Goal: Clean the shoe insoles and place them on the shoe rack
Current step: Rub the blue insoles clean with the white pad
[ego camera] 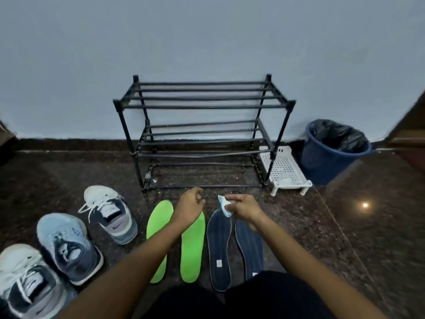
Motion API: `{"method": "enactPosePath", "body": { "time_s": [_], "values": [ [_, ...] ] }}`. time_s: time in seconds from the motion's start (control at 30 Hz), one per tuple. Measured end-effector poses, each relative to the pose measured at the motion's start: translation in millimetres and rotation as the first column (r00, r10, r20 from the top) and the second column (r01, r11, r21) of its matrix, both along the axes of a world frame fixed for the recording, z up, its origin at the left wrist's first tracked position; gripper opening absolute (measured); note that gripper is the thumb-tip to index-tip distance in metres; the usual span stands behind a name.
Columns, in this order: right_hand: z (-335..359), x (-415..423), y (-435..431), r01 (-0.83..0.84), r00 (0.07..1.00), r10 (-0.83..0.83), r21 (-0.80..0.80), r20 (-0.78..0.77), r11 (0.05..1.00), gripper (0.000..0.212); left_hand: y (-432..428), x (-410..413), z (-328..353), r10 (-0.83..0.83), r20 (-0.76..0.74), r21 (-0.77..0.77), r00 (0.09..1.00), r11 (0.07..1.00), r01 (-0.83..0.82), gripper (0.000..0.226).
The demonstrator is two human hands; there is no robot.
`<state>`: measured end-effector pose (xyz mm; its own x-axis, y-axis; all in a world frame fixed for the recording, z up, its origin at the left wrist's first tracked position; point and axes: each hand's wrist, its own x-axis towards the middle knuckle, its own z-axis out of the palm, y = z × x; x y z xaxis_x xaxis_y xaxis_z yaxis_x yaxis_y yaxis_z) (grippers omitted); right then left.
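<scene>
Two green insoles (192, 247) and two dark blue insoles (219, 247) lie side by side on the floor in front of me. My right hand (243, 207) pinches a small white and blue wipe (224, 206) above the toe of the left blue insole. My left hand (189, 206) hovers over the green insoles with its fingers loosely curled and nothing in it. Behind them, against the wall, stands a black shoe rack (202, 104) whose shelves hold nothing.
Three sneakers lie at the left: a white and navy one (108, 212), a light blue one (69, 247) and another (27, 284) at the bottom corner. A white perforated stand (285, 171) and a blue bin (333, 153) with a black liner sit right of the rack.
</scene>
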<state>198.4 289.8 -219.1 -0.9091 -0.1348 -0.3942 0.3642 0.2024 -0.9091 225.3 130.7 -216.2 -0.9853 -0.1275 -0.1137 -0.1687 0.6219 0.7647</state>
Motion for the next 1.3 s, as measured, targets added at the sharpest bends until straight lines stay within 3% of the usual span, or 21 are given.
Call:
{"method": "enactPosePath", "body": {
  "time_s": [0.27,0.4,0.57,0.83,0.97,1.23,1.3],
  "values": [
    [82.3,10.0,39.7,0.134,0.988,-0.136,-0.027,-0.068,0.991,0.023,34.0,1.5,85.8,-0.083,-0.148,-0.016,0.986,0.997,0.081,0.035],
    [106.4,8.8,57.0,0.219,0.966,-0.215,0.017,-0.141,0.976,0.025,54.4,-6.2,103.2,-0.136,-0.171,-0.010,0.976,0.991,0.137,0.035],
    [106.7,-10.4,90.4,0.317,0.940,-0.320,-0.043,-0.118,0.948,0.023,92.1,-29.5,104.3,-0.188,-0.170,0.009,0.967,0.981,0.192,0.035],
    [26.9,-97.6,174.5,0.499,0.866,-0.499,-0.011,-0.016,0.867,0.021,196.0,-123.9,38.6,-0.281,-0.093,0.062,0.955,0.956,0.287,0.032],
    [5.7,-160.5,230.2,0.595,0.803,-0.593,0.036,-0.062,0.803,0.018,252.0,-189.9,23.9,-0.340,-0.126,0.070,0.932,0.934,0.350,0.031],
    [49.9,-264.6,317.6,0.760,0.642,-0.746,0.022,-0.177,0.649,0.004,322.9,-287.0,43.8,-0.422,-0.121,0.057,0.899,0.901,0.431,0.032],
    [60.7,-290.1,335.8,0.791,0.603,-0.779,0.000,-0.171,0.612,0.014,332.3,-302.5,45.3,-0.429,-0.099,0.067,0.898,0.897,0.437,0.033]
  ]
}}
